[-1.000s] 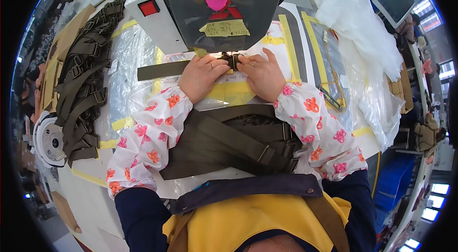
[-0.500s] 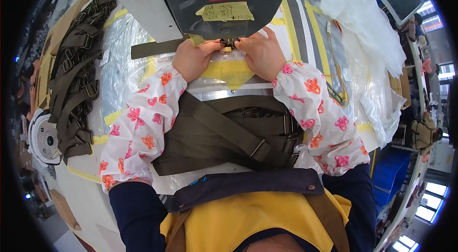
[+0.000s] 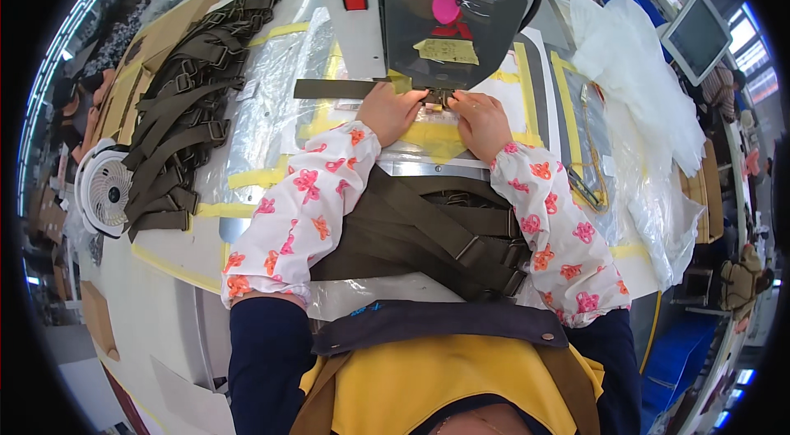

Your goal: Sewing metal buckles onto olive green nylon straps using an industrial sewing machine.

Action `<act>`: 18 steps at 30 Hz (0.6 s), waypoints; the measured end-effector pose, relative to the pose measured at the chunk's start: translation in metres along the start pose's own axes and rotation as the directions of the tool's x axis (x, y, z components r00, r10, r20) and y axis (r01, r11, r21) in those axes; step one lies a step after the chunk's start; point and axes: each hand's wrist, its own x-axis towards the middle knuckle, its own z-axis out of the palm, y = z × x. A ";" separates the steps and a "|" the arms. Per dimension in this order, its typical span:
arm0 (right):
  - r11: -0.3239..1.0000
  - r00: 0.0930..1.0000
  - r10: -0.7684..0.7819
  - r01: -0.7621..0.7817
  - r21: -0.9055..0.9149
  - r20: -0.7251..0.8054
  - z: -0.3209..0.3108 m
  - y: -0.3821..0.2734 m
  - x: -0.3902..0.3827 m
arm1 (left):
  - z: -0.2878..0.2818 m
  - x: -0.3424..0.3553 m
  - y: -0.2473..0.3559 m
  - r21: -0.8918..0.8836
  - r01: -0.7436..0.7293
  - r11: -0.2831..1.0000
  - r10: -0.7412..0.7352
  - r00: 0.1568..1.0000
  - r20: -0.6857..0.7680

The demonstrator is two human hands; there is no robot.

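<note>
1. Strap pile (image 3: 185, 106) lies along the table's (image 3: 152, 291) left edge.
2. Strap (image 3: 333, 89) runs between that edge and the machine (image 3: 453, 27).
3. Left hand (image 3: 388, 112) covers the strap, fingers together; cannot tell its grip.
4. Right hand (image 3: 484, 124), fingers bent: cannot tell.

A yellow tape label (image 3: 445, 51) with small handwritten lines sits on the dark grey machine head (image 3: 496, 23), just below a red angular emblem (image 3: 457, 32).

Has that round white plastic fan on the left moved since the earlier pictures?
No, not visibly. The view shifted, but the round white plastic fan stays beside the lower end of the untouched heap of olive webbing straps.
</note>
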 end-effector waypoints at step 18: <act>0.959 0.964 -0.262 0.265 0.099 -0.043 -0.004 -0.058 0.022 | -0.087 -0.046 -0.049 0.290 -0.138 0.947 0.093 0.983 0.161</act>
